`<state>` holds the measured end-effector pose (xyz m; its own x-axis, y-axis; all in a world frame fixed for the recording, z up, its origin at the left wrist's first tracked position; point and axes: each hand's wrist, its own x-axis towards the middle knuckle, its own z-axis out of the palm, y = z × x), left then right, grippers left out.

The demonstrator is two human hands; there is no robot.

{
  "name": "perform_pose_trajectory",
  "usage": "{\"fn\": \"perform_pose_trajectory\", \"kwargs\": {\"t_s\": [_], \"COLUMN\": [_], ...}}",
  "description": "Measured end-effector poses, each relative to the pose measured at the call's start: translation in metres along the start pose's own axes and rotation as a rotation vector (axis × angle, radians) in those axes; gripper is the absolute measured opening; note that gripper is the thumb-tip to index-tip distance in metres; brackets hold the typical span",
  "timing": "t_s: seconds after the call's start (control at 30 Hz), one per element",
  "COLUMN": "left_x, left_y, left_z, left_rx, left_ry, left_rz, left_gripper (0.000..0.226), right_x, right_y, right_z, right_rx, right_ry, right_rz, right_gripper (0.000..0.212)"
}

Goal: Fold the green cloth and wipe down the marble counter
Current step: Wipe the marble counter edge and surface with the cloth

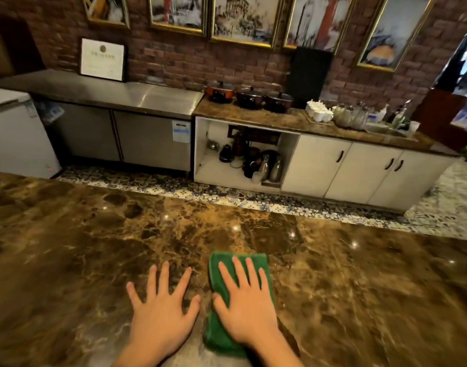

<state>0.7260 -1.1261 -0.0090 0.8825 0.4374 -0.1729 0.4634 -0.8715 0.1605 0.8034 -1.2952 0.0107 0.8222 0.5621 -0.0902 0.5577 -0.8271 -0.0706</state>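
Observed green cloth (pixel 227 274) folded, lower centre of frame, on marble counter (pixel 94 234). Long axis ran toward top of frame. Right hand (pixel 247 308) lay flat on cloth, fingers spread, pressing, not gripping. Left hand (pixel 160 313) flat on bare stone just beside cloth, holding nothing. I judged folding done, wiping next. Open counter left and right; far edge lay above cloth.

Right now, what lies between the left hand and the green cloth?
Nothing: the head view shows only a narrow strip of bare marble counter between the left hand and the green cloth.
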Motion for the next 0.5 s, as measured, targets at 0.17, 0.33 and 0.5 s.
{"fn": "perform_pose_trajectory", "kwargs": {"t_s": [0.17, 0.33, 0.5], "left_x": [-0.004, 0.002, 0.009], "left_y": [-0.016, -0.08, -0.098], "left_z": [-0.015, -0.028, -0.016], "left_rx": [-0.142, 0.001, 0.045], "left_ry": [0.009, 0.129, 0.064], "left_rz": [0.059, 0.066, 0.054], "left_gripper": [0.068, 0.078, 0.071], "right_x": [-0.082, -0.063, 0.031], "right_y": [0.016, 0.099, 0.143], "right_z": [-0.001, 0.002, -0.019], "right_rx": [0.039, 0.021, 0.055], "right_ry": [0.02, 0.012, -0.004], "right_rz": [0.077, 0.306, 0.421], "right_gripper": [0.068, 0.067, 0.067]}}
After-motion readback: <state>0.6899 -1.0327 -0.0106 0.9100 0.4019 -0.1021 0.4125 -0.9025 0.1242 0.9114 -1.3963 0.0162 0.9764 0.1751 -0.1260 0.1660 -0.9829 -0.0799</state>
